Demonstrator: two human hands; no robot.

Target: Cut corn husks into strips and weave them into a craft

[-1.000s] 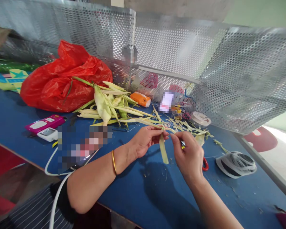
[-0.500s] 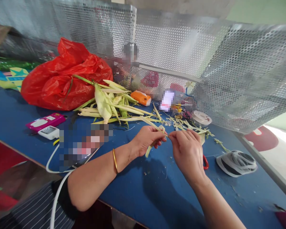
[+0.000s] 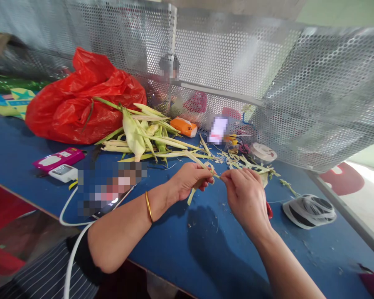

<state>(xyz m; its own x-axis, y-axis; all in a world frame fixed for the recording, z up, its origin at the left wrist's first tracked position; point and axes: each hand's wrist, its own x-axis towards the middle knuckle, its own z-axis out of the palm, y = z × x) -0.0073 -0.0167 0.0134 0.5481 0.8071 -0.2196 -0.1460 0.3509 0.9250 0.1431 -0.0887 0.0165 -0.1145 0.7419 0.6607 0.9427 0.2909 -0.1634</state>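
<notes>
Over the blue table (image 3: 205, 249) my left hand (image 3: 187, 180) and my right hand (image 3: 244, 197) meet fingertip to fingertip, both pinched shut on one pale green leaf strip (image 3: 193, 193). The strip's loose end hangs down and to the left under my left fingers. A gold bangle sits on my left wrist. Just behind my hands lies a pile of long pale green leaves (image 3: 143, 135), and cut leaf scraps (image 3: 243, 164) are scattered beyond my right hand.
A red plastic bag (image 3: 81, 101) bulges at the back left. A pink device (image 3: 59, 158), a white device (image 3: 62, 172) and a white cable lie at the left. An orange-white object (image 3: 183, 126), a white reel (image 3: 263, 153) and a thread spool (image 3: 310, 209) lie near the perforated metal screen (image 3: 299, 95).
The strip hung straight down between my hands one second ago; now its free end is swung left under my left hand, and both hands have drawn a little closer together.
</notes>
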